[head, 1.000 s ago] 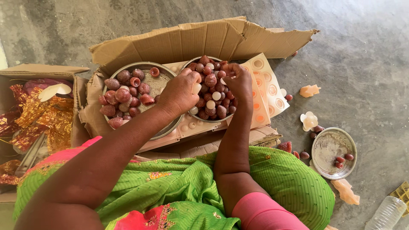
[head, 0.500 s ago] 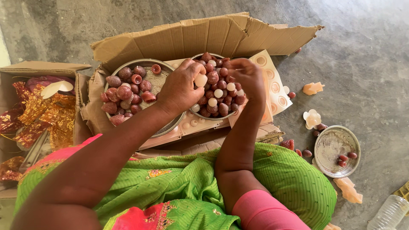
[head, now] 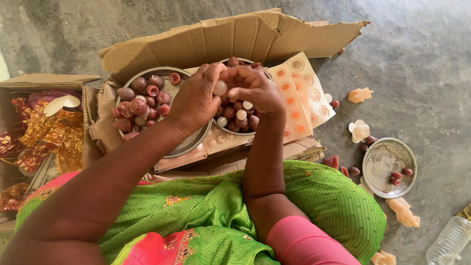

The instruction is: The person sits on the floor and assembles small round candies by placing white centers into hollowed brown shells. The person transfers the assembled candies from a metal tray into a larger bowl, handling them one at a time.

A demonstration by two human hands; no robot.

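Concrete floor (head: 417,73): metal bowl (head: 230,131) beneath hands, moulds (head: 299,98) beside.

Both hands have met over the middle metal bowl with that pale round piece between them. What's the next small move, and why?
Probably let the right hand take the pale round piece from the left hand. Both sets of fingers meet on it above the round metal bowl of dark red shells, so it looks mid-handover.

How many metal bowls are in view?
3: left bowl under the left hand, middle bowl beneath both hands, small bowl on the floor at right. None seems hidden.
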